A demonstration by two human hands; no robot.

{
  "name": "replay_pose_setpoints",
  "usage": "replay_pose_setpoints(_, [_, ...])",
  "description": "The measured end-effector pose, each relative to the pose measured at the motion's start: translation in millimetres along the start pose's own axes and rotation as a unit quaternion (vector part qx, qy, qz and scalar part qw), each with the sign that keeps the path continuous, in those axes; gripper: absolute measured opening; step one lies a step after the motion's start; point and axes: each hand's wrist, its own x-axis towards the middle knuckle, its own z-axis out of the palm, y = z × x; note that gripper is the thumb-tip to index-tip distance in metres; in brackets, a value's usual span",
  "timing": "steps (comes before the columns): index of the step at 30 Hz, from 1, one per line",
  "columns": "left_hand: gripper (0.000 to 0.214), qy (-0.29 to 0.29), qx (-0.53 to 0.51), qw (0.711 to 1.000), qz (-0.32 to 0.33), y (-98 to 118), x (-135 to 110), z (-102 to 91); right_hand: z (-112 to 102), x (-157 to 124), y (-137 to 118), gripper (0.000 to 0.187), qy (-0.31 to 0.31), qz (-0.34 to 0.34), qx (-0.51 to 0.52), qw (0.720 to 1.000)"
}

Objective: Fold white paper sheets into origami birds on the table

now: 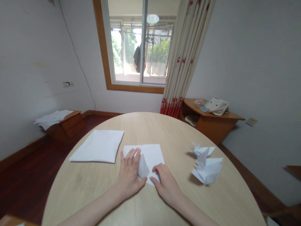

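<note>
Part-folded sheet [154,153] on desk [150,125]

Head view: the sheet lies at twelve o'clock, straight ahead. The left hand [130,171] rests across its nine-o'clock side, fingers spread, gripping nothing. The right hand [166,182] half-curls at its four-o'clock edge; any pinch cannot be told. From the sheet, a paper stack [97,147] sits at ten o'clock, folded figures [210,171] at three.

Round table [169,131] with paper stack [97,146], sheet [152,154], folded figures [209,172].
</note>
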Motion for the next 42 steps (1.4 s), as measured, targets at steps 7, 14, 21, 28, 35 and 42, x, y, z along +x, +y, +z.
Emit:
replay_pose_setpoints(7, [0.086, 0.014, 0.03, 0.999, -0.031, -6, 2, 3.5, -13, 4, -4, 0.011, -0.073, 0.005, 0.072, 0.995])
replay_pose_setpoints(14, [0.08, 0.011, 0.04, 0.997, -0.065, -15, 4, 8.8, -11, 1, -6, 0.025, -0.064, -0.067, 0.052, 0.994])
replay_pose_setpoints(21, [0.078, 0.007, 0.044, 0.996, -0.074, -18, 3, 12.2, -12, -3, -11, 0.036, -0.068, -0.121, -0.115, 0.984])
replay_pose_setpoints(28, [0.077, -0.008, 0.013, 0.997, -0.073, -20, 3, 12.9, -18, 0, -12, 0.034, -0.098, -0.111, -0.117, 0.982])
replay_pose_setpoints(35, [0.077, -0.011, -0.014, 0.997, -0.078, -21, 2, 14.9, -17, 2, -12, 0.03, -0.097, -0.104, -0.12, 0.983])
replay_pose_setpoints(42, [0.08, -0.023, -0.03, 0.995, -0.097, -26, 2, 18.2, -16, 2, -10, 0.029, -0.094, -0.107, -0.125, 0.982])
